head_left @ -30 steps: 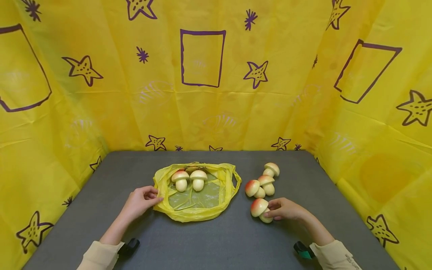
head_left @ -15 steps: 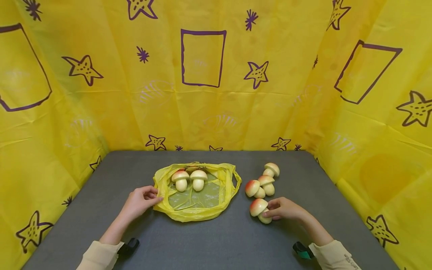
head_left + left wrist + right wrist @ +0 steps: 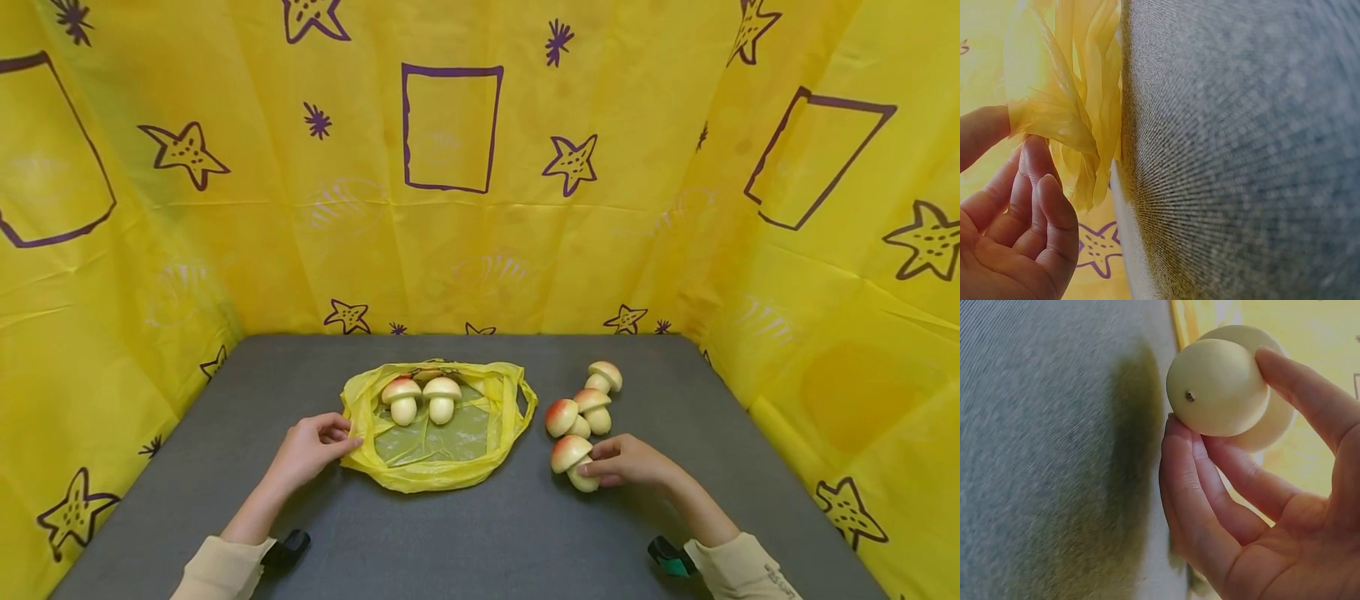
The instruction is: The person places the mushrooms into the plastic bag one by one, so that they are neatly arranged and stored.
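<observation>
A yellow plastic bag (image 3: 442, 479) lies spread on the dark table with its mouth gaping upward. Inside it, at the back, a red-tinged toy mushroom (image 3: 402, 400) and a paler toy mushroom (image 3: 442, 400) sit side by side. My left hand (image 3: 311, 450) pinches the bag's left rim between thumb and fingers, as the left wrist view confirms on the yellow film (image 3: 1054, 119). To the right of the bag, my right hand (image 3: 630, 462) grips a toy mushroom (image 3: 572, 454) by its stem. Seen from the right wrist, the rounded stem end (image 3: 1216, 387) is held between thumb and fingers, just off the table.
Beyond my right hand lie more toy mushrooms: one with a red cap (image 3: 561, 417), another touching it (image 3: 592, 410), and a third farther back (image 3: 604, 377). Yellow patterned cloth (image 3: 450, 250) walls the grey table (image 3: 450, 550) at the back and both sides.
My right hand has brought its mushroom slightly left and up from the table. The left hand and the bag stay where they were.
</observation>
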Available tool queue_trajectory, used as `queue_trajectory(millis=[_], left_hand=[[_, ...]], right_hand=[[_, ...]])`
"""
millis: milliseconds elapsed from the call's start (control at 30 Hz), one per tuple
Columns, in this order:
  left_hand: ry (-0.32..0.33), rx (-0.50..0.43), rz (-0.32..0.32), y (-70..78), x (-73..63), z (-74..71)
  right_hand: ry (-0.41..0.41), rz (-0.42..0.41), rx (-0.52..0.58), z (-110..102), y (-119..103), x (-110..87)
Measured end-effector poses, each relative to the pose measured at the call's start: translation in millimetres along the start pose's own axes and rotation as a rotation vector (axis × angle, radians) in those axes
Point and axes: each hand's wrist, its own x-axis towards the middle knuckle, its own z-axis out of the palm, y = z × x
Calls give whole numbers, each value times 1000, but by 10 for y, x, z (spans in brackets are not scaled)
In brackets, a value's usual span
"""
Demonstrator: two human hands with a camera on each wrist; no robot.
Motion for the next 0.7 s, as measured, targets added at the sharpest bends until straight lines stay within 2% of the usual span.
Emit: queue_trajectory(millis=[700], left_hand=[[4, -1, -1, 8, -12, -14]], right_hand=[[54, -70, -27, 69, -297, 47]])
